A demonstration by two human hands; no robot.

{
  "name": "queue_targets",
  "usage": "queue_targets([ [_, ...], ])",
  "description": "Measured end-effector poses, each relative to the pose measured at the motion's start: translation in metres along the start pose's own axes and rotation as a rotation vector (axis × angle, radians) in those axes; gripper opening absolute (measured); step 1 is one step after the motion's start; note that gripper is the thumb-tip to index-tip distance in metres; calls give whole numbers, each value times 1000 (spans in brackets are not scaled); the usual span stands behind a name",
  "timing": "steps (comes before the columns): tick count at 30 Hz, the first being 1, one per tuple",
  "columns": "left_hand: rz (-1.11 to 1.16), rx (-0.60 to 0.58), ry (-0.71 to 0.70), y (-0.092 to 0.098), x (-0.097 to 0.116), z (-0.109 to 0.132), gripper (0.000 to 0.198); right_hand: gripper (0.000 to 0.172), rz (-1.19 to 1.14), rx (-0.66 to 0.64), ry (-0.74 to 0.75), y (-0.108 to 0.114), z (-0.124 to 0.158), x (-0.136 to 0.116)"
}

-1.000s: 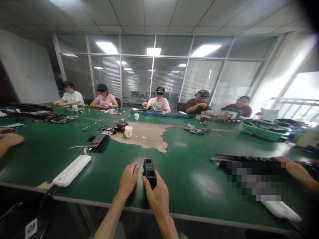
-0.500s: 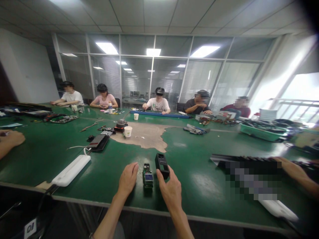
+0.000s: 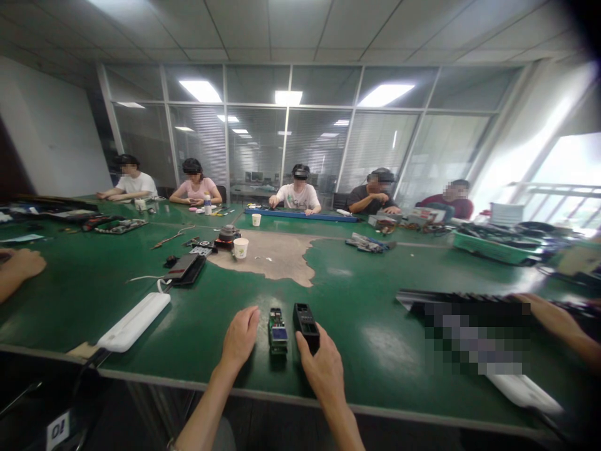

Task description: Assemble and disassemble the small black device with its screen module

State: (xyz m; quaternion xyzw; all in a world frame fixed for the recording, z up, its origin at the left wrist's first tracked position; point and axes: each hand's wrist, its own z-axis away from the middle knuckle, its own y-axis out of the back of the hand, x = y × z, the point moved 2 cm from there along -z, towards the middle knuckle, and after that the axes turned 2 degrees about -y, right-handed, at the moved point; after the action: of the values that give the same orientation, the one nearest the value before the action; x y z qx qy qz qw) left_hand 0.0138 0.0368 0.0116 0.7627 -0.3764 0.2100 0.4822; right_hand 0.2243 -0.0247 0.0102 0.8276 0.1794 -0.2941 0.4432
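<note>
My right hand (image 3: 325,363) is closed round the lower end of a black plastic housing (image 3: 307,327) with rectangular openings in its face. The housing's lower right side is hidden by the fingers. Just left of it, a green circuit board (image 3: 278,321) with a small blue-grey screen lies on the table, apart from both hands. On the board's other side, my left hand (image 3: 241,337) rests with its fingers curled together, and no object shows in it. Its palm is out of sight.
White power strips (image 3: 136,322) lie on the green table (image 3: 375,391) at left and right. A dark device (image 3: 185,269), a paper cup (image 3: 241,248), gloves (image 3: 369,243) and a green basket (image 3: 498,247) stand farther off. Several people sit opposite; other people's hands show at both sides.
My right hand has brought the black housing down and slightly towards me, beside the circuit board. My left hand and the board look almost unmoved.
</note>
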Motion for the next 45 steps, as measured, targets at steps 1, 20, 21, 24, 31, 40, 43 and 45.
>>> queue_targets([
  [1,-3,2,-4,0,0,0,45,53,16,-4,-3,0,1,0],
  [20,-27,14,-21,-1,0,-1,44,49,-24,-39,-13,7,3,-4],
  [21,-29,10,-24,-1,0,-1,44,49,-46,-44,-33,9,2,-7],
  [24,-37,5,-33,-1,0,-1,45,50,-111,-35,-95,17,-1,-21],
  [31,-22,17,-29,-2,-1,-1,43,50,-144,-24,-5,18,2,-66],
  [40,-14,3,-6,-1,-2,-1,44,47,-4,-39,-9,0,9,-81],
  [43,-14,3,-8,0,-1,-1,44,45,29,-56,-4,-2,11,-81],
  [45,-13,2,-10,1,-1,-1,44,44,34,-59,3,-4,13,-80],
])
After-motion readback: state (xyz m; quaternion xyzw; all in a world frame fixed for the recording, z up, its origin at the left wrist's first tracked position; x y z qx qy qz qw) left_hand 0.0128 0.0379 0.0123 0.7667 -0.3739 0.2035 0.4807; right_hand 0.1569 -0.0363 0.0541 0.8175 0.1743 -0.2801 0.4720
